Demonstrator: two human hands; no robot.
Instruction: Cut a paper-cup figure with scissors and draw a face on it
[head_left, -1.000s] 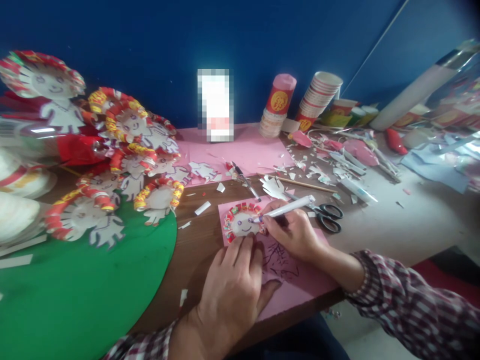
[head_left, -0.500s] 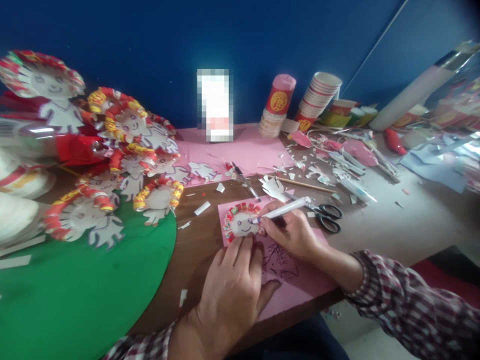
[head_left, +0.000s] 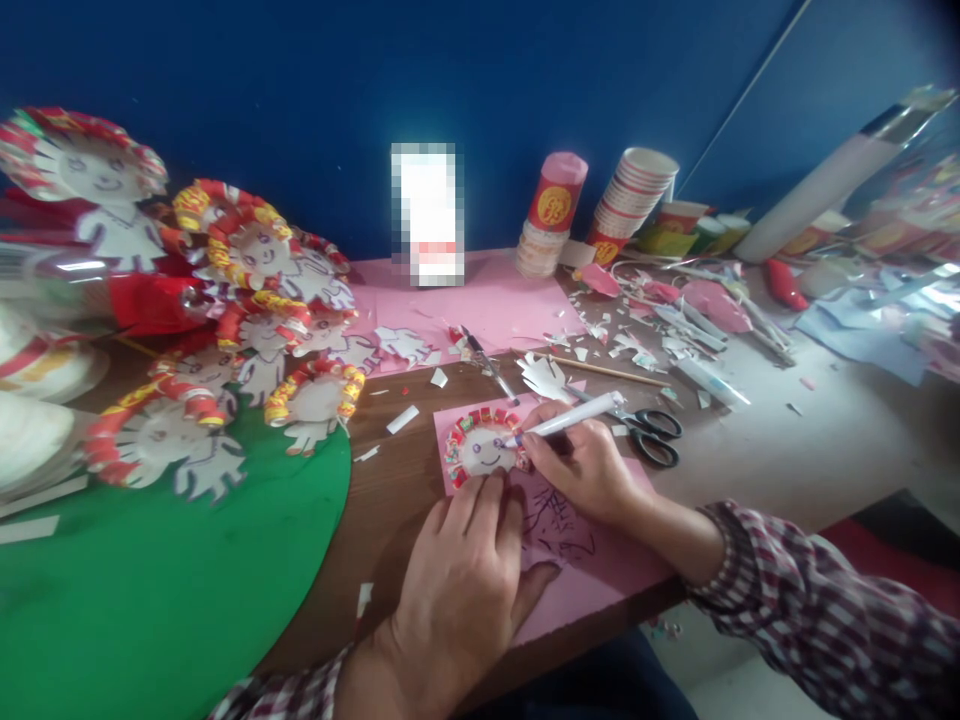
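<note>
A white marker is gripped in my right hand, its tip at the right eye of a small paper face. The face has two drawn eyes, a curved smile and a curled red, green and white rim around its top and sides. My left hand lies flat with its fingers out, fingertips at the lower edge of the face. Both rest on a pink sheet that carries dark pen scribbles.
Scissors, a pen, a thin wooden stick and white paper scraps lie beyond my hands. Several finished-looking paper dolls are at left by a green round mat. Paper cups are stacked behind.
The view has shifted very slightly. Both hands keep nearly the same places, with the marker tip still at the right eye of the face.
</note>
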